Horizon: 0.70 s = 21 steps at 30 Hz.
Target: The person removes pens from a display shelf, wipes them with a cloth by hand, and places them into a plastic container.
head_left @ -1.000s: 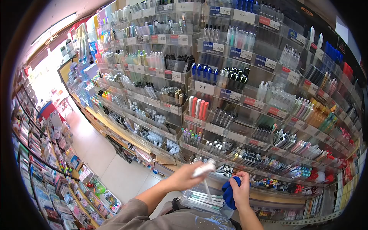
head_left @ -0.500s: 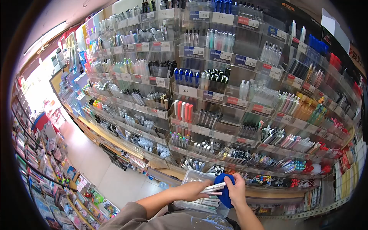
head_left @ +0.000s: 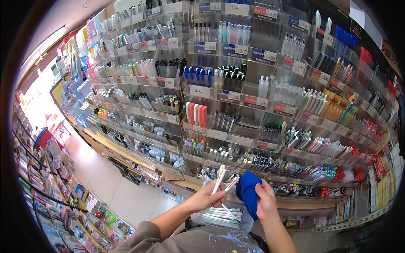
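Observation:
My left hand is closed around a few white pens, which fan out with their upper ends pointing up and to the right. My right hand grips a bunched blue cloth, held just right of the pens and apart from most of them. Below both hands, a clear plastic box sits close against my body. Several white and pale green pens lie in it. My left hand hides part of the box's far side.
A tall tiered rack of clear trays full of pens rises in front of me, with price labels along the tiers. Racks of packaged goods stand at the left beside a tiled floor. A wire grid is at the right.
The pens have turned from nearly level to upright and fanned, and have come away from the cloth. My left hand has shifted left and up; the cloth has moved slightly up. The view has shifted a little.

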Each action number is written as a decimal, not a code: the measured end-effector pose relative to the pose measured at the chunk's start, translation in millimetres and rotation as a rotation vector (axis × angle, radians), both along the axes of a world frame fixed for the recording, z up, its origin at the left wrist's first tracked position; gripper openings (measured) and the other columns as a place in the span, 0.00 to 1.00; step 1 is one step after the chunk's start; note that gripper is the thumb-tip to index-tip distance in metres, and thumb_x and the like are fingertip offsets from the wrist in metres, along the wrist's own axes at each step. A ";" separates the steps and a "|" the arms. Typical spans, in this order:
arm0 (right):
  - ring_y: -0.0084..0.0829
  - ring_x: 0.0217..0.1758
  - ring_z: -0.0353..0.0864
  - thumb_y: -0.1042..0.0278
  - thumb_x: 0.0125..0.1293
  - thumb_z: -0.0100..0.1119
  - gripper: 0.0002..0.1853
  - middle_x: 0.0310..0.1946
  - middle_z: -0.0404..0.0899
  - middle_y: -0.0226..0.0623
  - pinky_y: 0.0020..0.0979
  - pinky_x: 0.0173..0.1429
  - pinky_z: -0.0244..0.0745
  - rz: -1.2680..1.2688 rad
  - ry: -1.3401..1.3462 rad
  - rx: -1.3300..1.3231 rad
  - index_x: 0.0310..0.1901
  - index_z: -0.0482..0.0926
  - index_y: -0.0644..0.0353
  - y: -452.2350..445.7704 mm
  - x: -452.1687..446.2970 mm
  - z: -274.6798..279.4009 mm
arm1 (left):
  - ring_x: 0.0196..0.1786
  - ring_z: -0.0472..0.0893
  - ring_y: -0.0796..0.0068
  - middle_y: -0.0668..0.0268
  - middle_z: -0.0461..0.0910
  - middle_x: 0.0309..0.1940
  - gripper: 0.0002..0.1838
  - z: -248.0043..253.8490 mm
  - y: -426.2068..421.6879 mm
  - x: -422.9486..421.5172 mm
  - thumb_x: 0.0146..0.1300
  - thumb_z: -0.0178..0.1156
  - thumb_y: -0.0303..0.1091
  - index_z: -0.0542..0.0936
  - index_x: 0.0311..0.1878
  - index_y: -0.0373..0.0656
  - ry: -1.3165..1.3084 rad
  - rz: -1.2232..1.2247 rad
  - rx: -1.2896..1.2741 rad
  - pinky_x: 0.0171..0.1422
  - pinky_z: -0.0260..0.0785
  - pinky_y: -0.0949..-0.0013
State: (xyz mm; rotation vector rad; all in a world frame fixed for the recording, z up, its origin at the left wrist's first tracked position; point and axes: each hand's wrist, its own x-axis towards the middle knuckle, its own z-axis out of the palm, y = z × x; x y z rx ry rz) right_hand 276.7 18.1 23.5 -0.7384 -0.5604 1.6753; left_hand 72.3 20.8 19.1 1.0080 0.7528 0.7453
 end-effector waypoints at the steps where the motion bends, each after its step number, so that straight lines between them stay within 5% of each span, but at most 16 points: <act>1: 0.22 0.37 0.76 0.73 0.60 0.55 0.08 0.36 0.77 0.32 0.25 0.45 0.73 -0.005 -0.013 0.045 0.41 0.72 0.62 0.0 -3.4 0.3 | 0.21 0.65 0.83 0.69 0.67 0.24 0.08 0.4 -0.5 1.9 0.65 0.49 0.32 0.62 0.39 0.42 -0.005 0.001 -0.003 0.22 0.55 0.80; 6: 0.17 0.41 0.71 0.83 0.53 0.59 0.09 0.41 0.72 0.29 0.19 0.46 0.67 -0.059 -0.453 0.447 0.34 0.71 0.61 0.5 -25.1 -18.4 | 0.20 0.63 0.84 0.69 0.66 0.24 0.08 -16.1 -6.0 13.5 0.65 0.50 0.32 0.61 0.40 0.41 -0.006 -0.050 0.041 0.20 0.55 0.81; 7: 0.16 0.38 0.71 0.82 0.55 0.58 0.08 0.36 0.73 0.28 0.19 0.42 0.67 -0.132 -0.570 0.493 0.33 0.70 0.62 1.6 -27.4 -18.0 | 0.20 0.64 0.84 0.69 0.66 0.24 0.08 -15.6 -7.3 15.2 0.64 0.51 0.31 0.62 0.39 0.41 -0.008 -0.024 0.041 0.21 0.55 0.80; 11: 0.14 0.30 0.72 0.81 0.56 0.57 0.07 0.27 0.74 0.28 0.16 0.35 0.67 -0.241 -0.443 0.302 0.33 0.69 0.62 5.1 -28.8 -12.5 | 0.20 0.66 0.83 0.70 0.66 0.22 0.08 -13.6 -10.1 17.8 0.62 0.54 0.28 0.63 0.38 0.41 0.078 0.075 0.131 0.21 0.58 0.80; 15: 0.14 0.29 0.72 0.78 0.60 0.54 0.06 0.28 0.75 0.28 0.16 0.34 0.66 -0.368 -0.256 0.164 0.37 0.68 0.62 10.9 -25.2 -8.7 | 0.22 0.68 0.86 0.73 0.66 0.23 0.09 -16.4 -10.3 19.5 0.59 0.56 0.27 0.65 0.36 0.42 0.057 0.136 0.085 0.23 0.61 0.81; 21: 0.12 0.31 0.68 0.74 0.63 0.52 0.05 0.29 0.74 0.26 0.15 0.35 0.64 -0.359 -0.384 0.178 0.39 0.71 0.63 3.2 -21.7 -9.5 | 0.20 0.67 0.84 0.72 0.67 0.19 0.09 -10.2 -8.7 22.2 0.60 0.55 0.25 0.64 0.32 0.43 0.046 0.182 0.039 0.22 0.58 0.80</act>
